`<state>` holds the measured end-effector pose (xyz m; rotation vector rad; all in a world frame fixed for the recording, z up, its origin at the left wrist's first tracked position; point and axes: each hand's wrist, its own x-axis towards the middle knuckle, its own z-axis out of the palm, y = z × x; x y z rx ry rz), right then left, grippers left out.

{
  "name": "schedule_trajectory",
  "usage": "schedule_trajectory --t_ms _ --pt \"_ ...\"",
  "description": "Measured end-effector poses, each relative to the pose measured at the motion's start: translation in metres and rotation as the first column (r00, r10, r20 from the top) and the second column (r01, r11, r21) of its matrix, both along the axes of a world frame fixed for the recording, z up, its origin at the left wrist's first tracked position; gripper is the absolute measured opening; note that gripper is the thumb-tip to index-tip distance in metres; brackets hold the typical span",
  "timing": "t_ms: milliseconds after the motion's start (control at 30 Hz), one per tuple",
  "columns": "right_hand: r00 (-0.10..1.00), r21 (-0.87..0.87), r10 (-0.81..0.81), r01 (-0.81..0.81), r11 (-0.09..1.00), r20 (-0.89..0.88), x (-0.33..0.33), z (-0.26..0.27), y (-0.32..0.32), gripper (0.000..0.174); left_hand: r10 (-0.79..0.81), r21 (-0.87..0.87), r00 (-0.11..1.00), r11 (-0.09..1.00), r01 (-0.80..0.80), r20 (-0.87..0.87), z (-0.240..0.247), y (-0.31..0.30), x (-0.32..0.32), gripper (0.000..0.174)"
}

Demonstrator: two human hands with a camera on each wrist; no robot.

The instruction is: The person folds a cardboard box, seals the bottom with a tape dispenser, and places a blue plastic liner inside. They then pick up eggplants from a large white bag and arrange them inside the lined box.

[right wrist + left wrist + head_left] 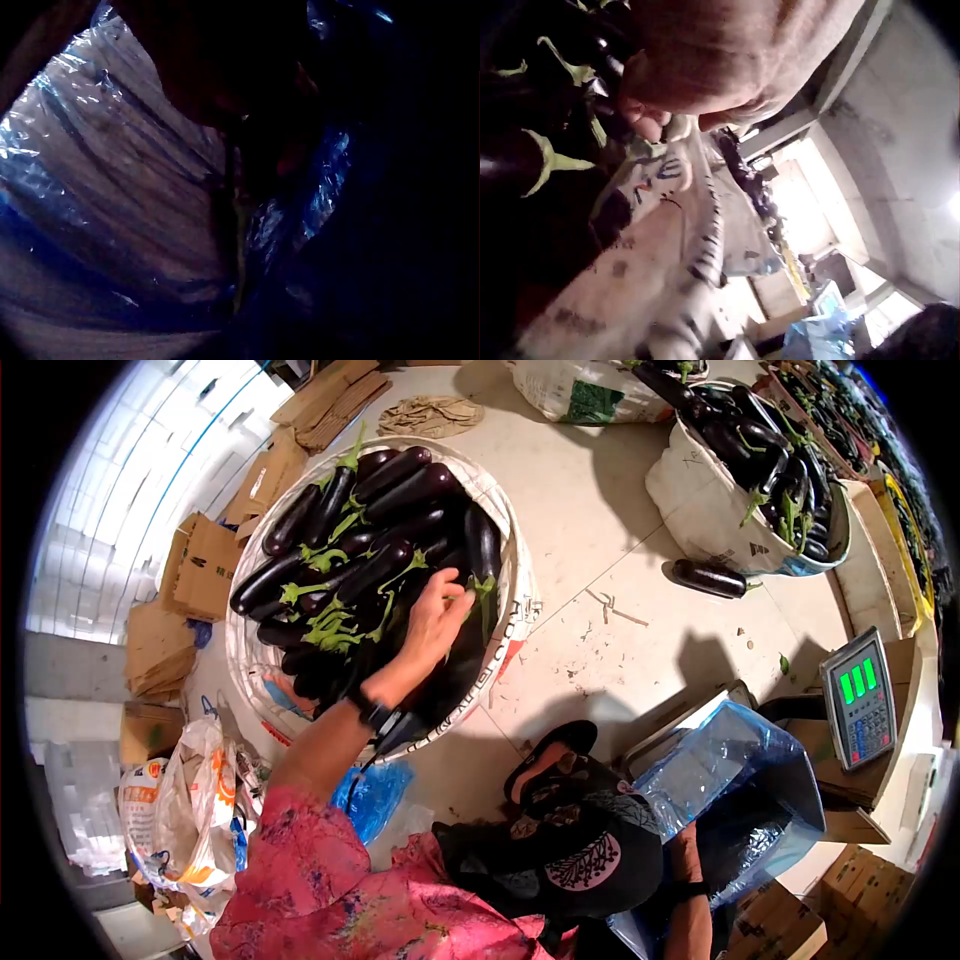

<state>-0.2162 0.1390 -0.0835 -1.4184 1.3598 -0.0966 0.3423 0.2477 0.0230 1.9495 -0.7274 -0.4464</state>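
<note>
My left hand (435, 622) reaches over the right side of a big lined basket (515, 550) heaped with dark eggplants (385, 570). Its bent fingertips are at the green cap of an eggplant (483, 540) by the rim. In the left wrist view the hand (742, 60) hangs beside the bag rim (709, 217), fingertips and thumb around something pale; whether it grips is unclear. My right forearm goes down into a blue plastic bag (700, 760). Inside, the right hand (217, 90) is mostly in shadow, with a thin greenish stem (241, 255) below it; its hold is hidden.
A scale display (858, 695) with green digits stands at the right. Behind it is another sack of eggplants (690, 505), and one eggplant (708, 578) lies on the floor. Cardboard (205, 570) and plastic sacks (185, 800) are at the left, a blue bag (372, 800) below the basket.
</note>
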Motion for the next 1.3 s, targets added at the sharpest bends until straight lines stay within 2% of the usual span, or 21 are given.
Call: schedule_trajectory --t_ms 100,167,233,300,367,433,567,633,700,767,800,833,867,900,933,967,1033,1100,1167,1233,1300 --pt "0.984 -0.101 0.151 -0.161 0.982 -0.098 -0.010 -0.002 -0.003 0.023 0.116 0.166 0.968 0.974 -0.155 0.221 -0.056 -0.050 0.023 0.074" --pt "0.961 -0.157 0.229 -0.253 0.955 -0.155 -0.016 -0.004 -0.005 0.020 0.242 0.126 0.970 0.962 -0.242 0.009 -0.058 -0.068 0.026 0.078" --pt "0.938 -0.204 0.285 -0.323 0.924 -0.195 -0.021 -0.007 -0.007 0.018 0.332 0.105 0.913 0.943 -0.316 -0.238 -0.021 -0.075 0.011 0.078" --pt "0.918 -0.245 0.328 -0.378 0.893 -0.223 -0.027 -0.008 -0.010 0.016 0.172 -0.071 0.776 0.961 -0.268 -0.607 -0.023 -0.059 0.031 0.061" --pt "0.898 -0.285 0.360 -0.425 0.859 -0.253 -0.034 -0.011 -0.013 0.014 0.018 -0.226 0.638 0.927 -0.299 -0.770 -0.024 -0.034 0.036 0.032" --pt "0.881 -0.345 0.387 -0.465 0.815 -0.273 -0.044 -0.014 -0.016 0.012 -0.147 -0.296 0.469 0.918 -0.263 -0.871 0.009 -0.007 0.026 0.035" --pt "0.870 -0.467 0.425 -0.493 0.734 -0.250 -0.051 -0.028 -0.028 0.010 -0.033 -0.181 0.765 0.977 -0.110 -0.643 0.027 0.027 0.022 0.046" --pt "0.880 -0.320 0.447 -0.475 0.820 -0.160 -0.051 -0.022 -0.033 0.014 0.056 -0.032 0.828 0.996 -0.088 -0.558 0.027 0.034 0.011 0.049" --pt "0.870 -0.268 0.465 -0.492 0.828 -0.163 -0.027 0.009 -0.031 0.013 -0.054 -0.012 0.923 0.998 0.054 -0.382 0.006 0.040 0.008 0.049" --pt "0.771 -0.209 0.535 -0.619 0.757 -0.345 -0.035 0.010 -0.025 0.010 -0.087 -0.033 0.947 0.996 0.081 -0.309 -0.008 0.046 -0.004 0.052" --pt "0.729 -0.242 0.513 -0.654 0.716 -0.453 -0.037 0.011 -0.019 0.009 -0.022 0.143 0.946 0.987 0.071 -0.322 0.023 0.047 -0.015 0.050" --pt "0.680 -0.264 0.478 -0.689 0.675 -0.556 -0.039 0.012 -0.013 0.011 -0.050 0.115 0.998 0.992 0.053 -0.028 0.012 0.051 -0.006 0.048" --pt "0.737 -0.226 0.436 -0.609 0.761 -0.516 -0.038 0.019 -0.010 0.012 -0.064 0.083 0.961 0.996 0.043 0.270 -0.007 0.058 0.013 0.046" --pt "0.789 -0.181 0.386 -0.519 0.835 -0.478 -0.037 0.024 -0.009 0.013 -0.064 0.052 0.837 0.998 0.043 0.544 -0.005 0.059 0.025 0.045" --pt "0.752 -0.268 0.427 -0.605 0.750 -0.502 -0.043 0.018 -0.009 0.014 0.087 -0.016 0.856 0.996 -0.092 0.509 -0.003 0.060 0.039 0.046" --pt "0.713 -0.349 0.460 -0.677 0.648 -0.530 -0.057 0.001 -0.009 0.014 0.099 0.025 0.712 0.986 -0.162 0.695 -0.001 0.065 0.060 0.054" --pt "0.694 -0.427 0.477 -0.714 0.555 -0.540 -0.060 -0.005 -0.012 0.013 0.079 0.168 0.647 0.935 -0.311 0.758 -0.006 0.076 0.097 0.067" --pt "0.737 -0.429 0.454 -0.666 0.610 -0.500 -0.045 0.013 -0.008 0.010 -0.175 0.475 0.681 0.834 -0.281 0.711 -0.016 0.090 0.121 0.073" --pt "0.858 -0.401 0.401 -0.507 0.763 -0.321 -0.023 0.034 -0.003 0.006 -0.184 0.521 0.688 0.791 -0.321 0.702 -0.020 0.084 0.125 0.076" --pt "0.868 -0.337 0.398 -0.485 0.807 -0.296 -0.009 0.058 -0.001 0.003 -0.155 0.561 0.738 0.755 -0.340 0.656 -0.015 0.075 0.122 0.078" --pt "0.779 -0.263 0.469 -0.597 0.758 -0.416 -0.003 0.077 -0.001 0.002 -0.095 0.409 0.825 0.896 -0.172 0.557 -0.016 0.080 0.125 0.072"
